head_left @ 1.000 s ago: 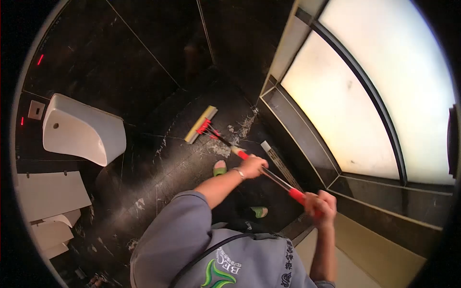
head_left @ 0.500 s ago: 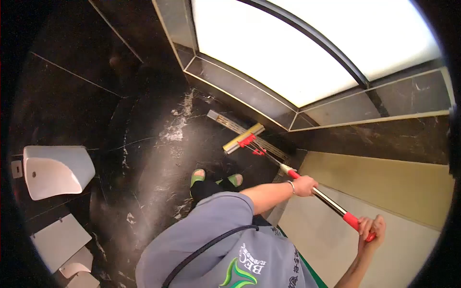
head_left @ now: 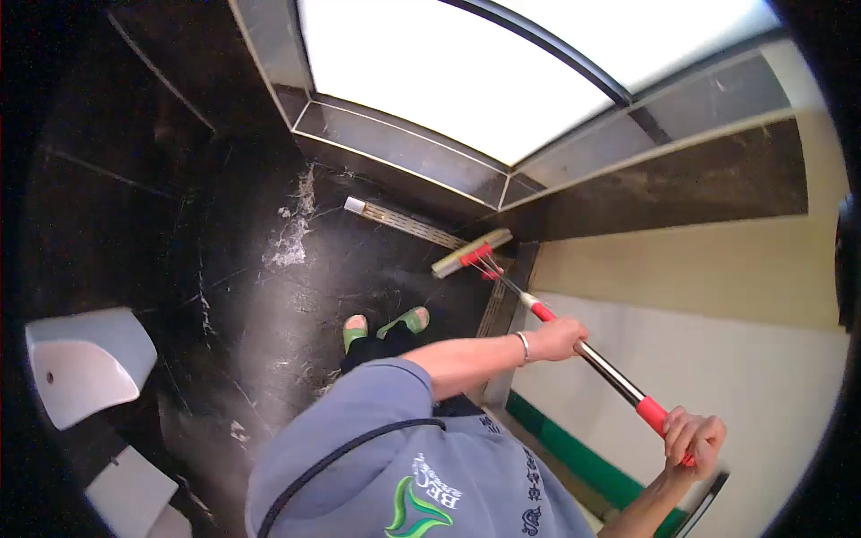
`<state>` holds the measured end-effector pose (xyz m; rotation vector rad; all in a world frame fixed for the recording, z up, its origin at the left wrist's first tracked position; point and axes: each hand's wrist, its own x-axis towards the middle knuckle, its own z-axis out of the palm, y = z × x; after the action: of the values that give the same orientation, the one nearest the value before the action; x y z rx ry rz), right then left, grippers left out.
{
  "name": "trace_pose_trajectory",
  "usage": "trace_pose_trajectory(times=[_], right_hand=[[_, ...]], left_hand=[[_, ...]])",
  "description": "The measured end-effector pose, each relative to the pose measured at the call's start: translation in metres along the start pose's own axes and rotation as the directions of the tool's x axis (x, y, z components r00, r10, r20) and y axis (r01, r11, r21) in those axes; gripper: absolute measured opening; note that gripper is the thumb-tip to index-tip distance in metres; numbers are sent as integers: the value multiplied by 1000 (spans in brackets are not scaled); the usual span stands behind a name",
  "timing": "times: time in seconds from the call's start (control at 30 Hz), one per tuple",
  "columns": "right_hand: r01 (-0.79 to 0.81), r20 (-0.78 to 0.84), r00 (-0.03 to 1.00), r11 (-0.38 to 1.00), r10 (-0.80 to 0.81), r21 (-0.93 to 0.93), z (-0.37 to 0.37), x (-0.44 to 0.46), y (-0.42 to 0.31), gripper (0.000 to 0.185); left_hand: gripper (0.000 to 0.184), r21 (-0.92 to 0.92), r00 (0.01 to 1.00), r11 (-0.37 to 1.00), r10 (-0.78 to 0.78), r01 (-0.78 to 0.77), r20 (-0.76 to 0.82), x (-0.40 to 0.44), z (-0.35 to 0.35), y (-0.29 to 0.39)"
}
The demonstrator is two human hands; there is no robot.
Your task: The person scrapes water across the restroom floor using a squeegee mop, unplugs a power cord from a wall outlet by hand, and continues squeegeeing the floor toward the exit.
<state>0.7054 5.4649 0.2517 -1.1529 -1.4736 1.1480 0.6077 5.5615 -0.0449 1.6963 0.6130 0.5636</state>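
My left hand (head_left: 556, 339), with a bracelet at its wrist, is wrapped around the metal pole of a sponge mop (head_left: 613, 371), just behind its forward red grip. Farther back, my right hand (head_left: 696, 439) is closed around the red grip at the pole's end. The pole slants away to the upper left. Its wide mop head (head_left: 473, 253), pale with red fittings, is down at floor level by the right part of a slotted drain grate (head_left: 413, 226). Part of the grate is hidden behind the head.
A bright frosted window (head_left: 448, 81) is above a tiled ledge (head_left: 399, 157). A white urinal (head_left: 90, 363) projects at left, near a pale panel (head_left: 133, 493). To the right stands a white and cream wall (head_left: 682, 359). My green slippers (head_left: 356, 334) are on the dark, marked floor (head_left: 269, 314).
The mop head has shifted right along the grate, toward the right-hand wall. My feet have turned, and the whole view has swung slightly. Both hands keep their hold on the pole.
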Motion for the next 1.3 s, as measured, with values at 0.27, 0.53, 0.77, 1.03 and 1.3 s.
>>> trace_pose_trajectory(times=[0.27,0.53,0.77,1.03,1.3], right_hand=[[-68,5,997,896,73,438,29,-36,60,22],[-255,165,964,904,209,343,11,-16,132,21],[-243,-24,968,960,249,141,-109,-49,68,25],[-271,9,962,959,273,-84,-134,-18,21,28],[-240,238,946,969,222,53,-29,46,28,20]], left_hand=[[10,237,950,930,-237,283,-204,-127,-25,-34],[7,281,873,875,-262,394,-411,-134,6,-98],[16,30,941,982,-171,188,-291,-15,134,-49],[21,-525,969,851,-154,31,-193,75,197,-12],[23,-402,948,914,-83,-50,-307,35,148,-41]])
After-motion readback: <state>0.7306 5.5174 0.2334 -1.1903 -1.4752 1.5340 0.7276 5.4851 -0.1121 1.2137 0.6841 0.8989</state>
